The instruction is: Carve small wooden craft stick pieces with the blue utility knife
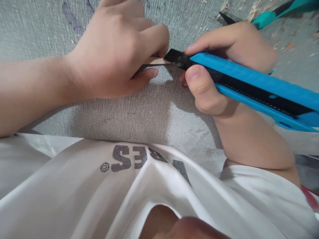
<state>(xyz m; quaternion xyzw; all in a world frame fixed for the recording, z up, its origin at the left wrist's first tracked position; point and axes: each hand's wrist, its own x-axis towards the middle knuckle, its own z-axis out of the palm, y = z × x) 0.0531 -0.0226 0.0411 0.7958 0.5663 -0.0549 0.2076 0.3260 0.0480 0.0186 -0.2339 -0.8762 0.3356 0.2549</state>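
Observation:
In the head view, my left hand is closed around a thin pale wooden stick, whose short end sticks out between thumb and forefinger. The rest of the stick is hidden in the palm. My right hand grips a blue and black utility knife, thumb on the near side and fingers on the far side. The knife's black blade lies against the stick's exposed end, just right of my left fingers.
Both hands are over a grey textured tabletop. At the top right lies a teal-handled tool with a dark pointed tip, amid pale wood shavings. A white printed shirt fills the near side.

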